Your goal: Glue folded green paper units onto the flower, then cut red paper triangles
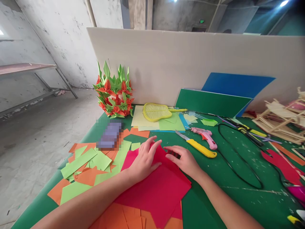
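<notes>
Several sheets of red paper (157, 190) lie loosely stacked in front of me, over orange paper (124, 216). My left hand (146, 159) rests on the upper part of the red sheets, its fingers stretched out and slightly spread. At the right edge of the same paper is my right hand (186, 160), fingers curved, with a gap between thumb and forefinger. Nothing shows in its grasp. Whether its fingertips touch the sheet I cannot tell.
Orange and light green paper pieces (79, 162) lie left on the green table (205, 200). Beyond my hands are a yellow utility knife (201, 148), pink glue gun (206, 136) and yellow fan-shaped piece (156, 112). A folded-paper basket (115, 92) stands back left, before a white board (152, 63).
</notes>
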A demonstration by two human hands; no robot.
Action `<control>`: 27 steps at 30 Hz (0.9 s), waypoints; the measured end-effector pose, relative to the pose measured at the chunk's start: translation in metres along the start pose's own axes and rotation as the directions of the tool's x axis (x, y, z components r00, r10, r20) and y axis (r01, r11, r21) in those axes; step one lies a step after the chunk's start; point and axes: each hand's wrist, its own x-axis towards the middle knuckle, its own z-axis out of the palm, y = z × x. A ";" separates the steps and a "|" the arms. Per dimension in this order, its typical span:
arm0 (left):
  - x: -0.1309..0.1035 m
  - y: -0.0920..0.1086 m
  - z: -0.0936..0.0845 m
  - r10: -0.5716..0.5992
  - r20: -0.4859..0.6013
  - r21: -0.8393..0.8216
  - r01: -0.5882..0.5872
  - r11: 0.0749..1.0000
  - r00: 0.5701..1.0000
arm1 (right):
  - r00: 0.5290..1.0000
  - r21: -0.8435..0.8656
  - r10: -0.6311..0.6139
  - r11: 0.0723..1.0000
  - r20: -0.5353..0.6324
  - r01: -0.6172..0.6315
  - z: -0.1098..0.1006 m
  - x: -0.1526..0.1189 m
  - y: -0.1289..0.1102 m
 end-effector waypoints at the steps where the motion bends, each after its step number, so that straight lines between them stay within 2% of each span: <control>1: 0.000 0.001 -0.001 0.015 0.003 -0.011 -0.015 1.000 1.000 | 1.000 0.024 0.021 0.999 -0.006 -0.020 0.004 0.000 -0.002; 4: 0.001 0.002 -0.003 0.007 -0.025 -0.012 -0.008 1.000 1.000 | 0.994 0.107 0.096 0.990 -0.049 -0.090 0.008 0.000 0.001; 9: 0.006 -0.009 -0.007 -0.131 -0.145 -0.013 0.130 0.991 0.981 | 0.969 0.307 0.222 0.935 -0.111 -0.179 -0.007 0.000 0.019; 11: 0.009 -0.014 -0.008 -0.210 -0.178 -0.105 0.194 0.975 0.961 | 0.957 0.339 0.245 0.923 -0.157 -0.181 -0.013 0.001 0.024; 13: 0.012 -0.018 -0.009 -0.325 -0.185 -0.299 0.262 0.918 0.927 | 0.947 0.359 0.261 0.915 -0.185 -0.182 -0.017 0.003 0.027; 16: 0.017 -0.020 -0.009 -0.528 -0.078 -0.610 0.379 0.696 0.846 | 0.936 0.401 0.285 0.898 -0.207 -0.184 -0.018 0.005 0.029; 18: 0.018 -0.019 -0.009 -0.609 0.009 -0.727 0.424 0.540 0.793 | 0.930 0.432 0.301 0.882 -0.212 -0.187 -0.017 0.006 0.029; 19: 0.018 -0.018 -0.009 -0.623 0.043 -0.769 0.424 0.479 0.781 | 0.927 0.447 0.309 0.874 -0.215 -0.188 -0.016 0.006 0.029; 22: 0.017 -0.013 -0.011 -0.563 0.157 -0.850 0.401 0.341 0.811 | 0.912 0.492 0.338 0.850 -0.232 -0.189 -0.016 0.006 0.027; 24: 0.017 -0.010 -0.013 -0.520 0.219 -0.858 0.416 0.300 0.826 | 0.896 0.521 0.363 0.833 -0.256 -0.188 -0.018 0.006 0.026; 27: 0.017 -0.005 -0.018 -0.542 0.256 -0.838 0.463 0.288 0.801 | 0.869 0.560 0.399 0.808 -0.292 -0.183 -0.020 0.007 0.026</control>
